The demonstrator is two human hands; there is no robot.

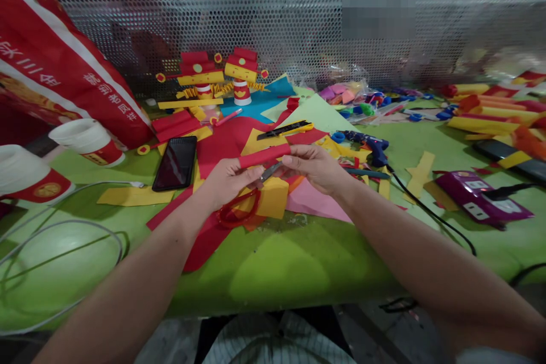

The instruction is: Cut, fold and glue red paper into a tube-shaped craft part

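Note:
A narrow red paper strip (264,156) is stretched between my two hands above the pile of coloured paper. My left hand (230,182) pinches its left end, with the thumb pointing inward. The fingers of my right hand (313,168) are closed on the strip's right end. Under the strip, between my hands, are the metal blades of scissors (270,172); their red handle (239,210) hangs below, near my left hand. Which fingers support the scissors is hard to tell. Yellow paper (273,198) and pink paper (315,200) lie beneath my hands.
A phone (174,163) and paper cups (87,141) are at the left. Two paper figures (242,77) stand behind the pile. A yellow cutter (285,130), a blue glue gun (375,145) with a cable, and a purple power socket (482,196) lie on the green table (281,261).

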